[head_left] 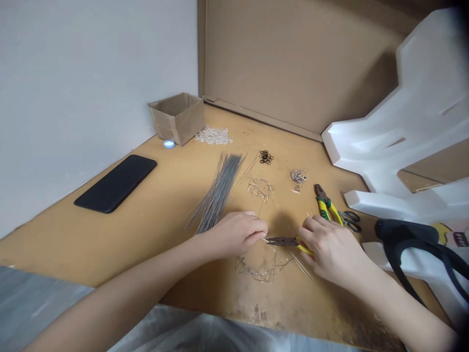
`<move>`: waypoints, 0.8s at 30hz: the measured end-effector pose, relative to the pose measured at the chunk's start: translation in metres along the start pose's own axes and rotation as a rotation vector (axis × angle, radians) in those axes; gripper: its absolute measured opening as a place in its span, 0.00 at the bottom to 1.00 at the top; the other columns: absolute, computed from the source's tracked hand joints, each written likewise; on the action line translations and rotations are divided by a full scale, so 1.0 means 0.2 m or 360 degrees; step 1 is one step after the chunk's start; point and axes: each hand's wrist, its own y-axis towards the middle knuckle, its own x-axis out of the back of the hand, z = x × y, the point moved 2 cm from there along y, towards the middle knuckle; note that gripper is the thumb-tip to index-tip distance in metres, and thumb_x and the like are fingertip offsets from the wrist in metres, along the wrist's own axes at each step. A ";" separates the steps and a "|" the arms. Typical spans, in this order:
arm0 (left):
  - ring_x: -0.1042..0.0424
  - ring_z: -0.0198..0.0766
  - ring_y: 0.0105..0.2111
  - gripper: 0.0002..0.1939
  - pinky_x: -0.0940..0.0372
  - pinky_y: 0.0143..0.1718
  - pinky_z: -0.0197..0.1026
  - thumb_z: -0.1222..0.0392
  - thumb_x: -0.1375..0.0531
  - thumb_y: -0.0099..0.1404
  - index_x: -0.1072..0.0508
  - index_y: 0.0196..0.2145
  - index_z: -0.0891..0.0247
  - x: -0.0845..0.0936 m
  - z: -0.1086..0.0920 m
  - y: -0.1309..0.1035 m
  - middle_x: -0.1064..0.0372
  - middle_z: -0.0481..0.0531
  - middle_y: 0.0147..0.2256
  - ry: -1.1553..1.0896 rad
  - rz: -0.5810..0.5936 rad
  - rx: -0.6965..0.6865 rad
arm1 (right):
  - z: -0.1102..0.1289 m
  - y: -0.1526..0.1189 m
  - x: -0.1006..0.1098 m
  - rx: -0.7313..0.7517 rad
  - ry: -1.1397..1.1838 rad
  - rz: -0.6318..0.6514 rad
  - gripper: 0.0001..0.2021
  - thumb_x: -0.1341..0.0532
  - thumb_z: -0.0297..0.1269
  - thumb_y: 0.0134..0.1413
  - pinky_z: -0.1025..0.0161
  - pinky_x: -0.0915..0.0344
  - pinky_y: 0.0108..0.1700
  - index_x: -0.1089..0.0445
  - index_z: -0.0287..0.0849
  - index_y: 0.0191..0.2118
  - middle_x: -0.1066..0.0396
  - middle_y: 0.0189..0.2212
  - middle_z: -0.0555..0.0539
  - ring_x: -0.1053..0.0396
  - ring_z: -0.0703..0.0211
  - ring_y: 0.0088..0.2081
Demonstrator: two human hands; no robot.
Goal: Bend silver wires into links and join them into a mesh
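Observation:
My left hand (242, 231) is closed in a pinch on the end of a thin wire piece (264, 240). Wrapped round the yellow handles of the needle-nose pliers (284, 241) is my right hand (328, 244); the tips of the pliers point left and meet the wire at my left fingertips. Below both hands lies a loose ring of bent wires (256, 275), with a few straight wires (302, 266) at its right. A bundle of straight grey wires (222, 190) lies beyond my left hand, and a smaller wire ring (261, 189) lies ahead.
Yellow-green pliers (324, 203) and dark scissors (351, 221) lie right. Farther back are black rings (266, 157), a coiled wire pile (298, 176), clear beads (214, 135) and a cardboard box (178, 120). A black phone (116, 184) lies left; white foam (388, 200) stands right.

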 end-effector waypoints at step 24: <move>0.38 0.34 0.30 0.12 0.48 0.31 0.35 0.61 0.54 0.66 0.35 0.27 0.62 0.00 0.00 0.00 0.37 0.47 0.25 -0.0008 0.0012 -0.0043 | -0.01 -0.02 -0.04 0.0021 0.0054 -0.0025 0.05 0.44 0.35 0.49 0.63 0.53 0.30 0.39 0.43 0.25 0.35 0.26 0.48 0.40 0.58 0.31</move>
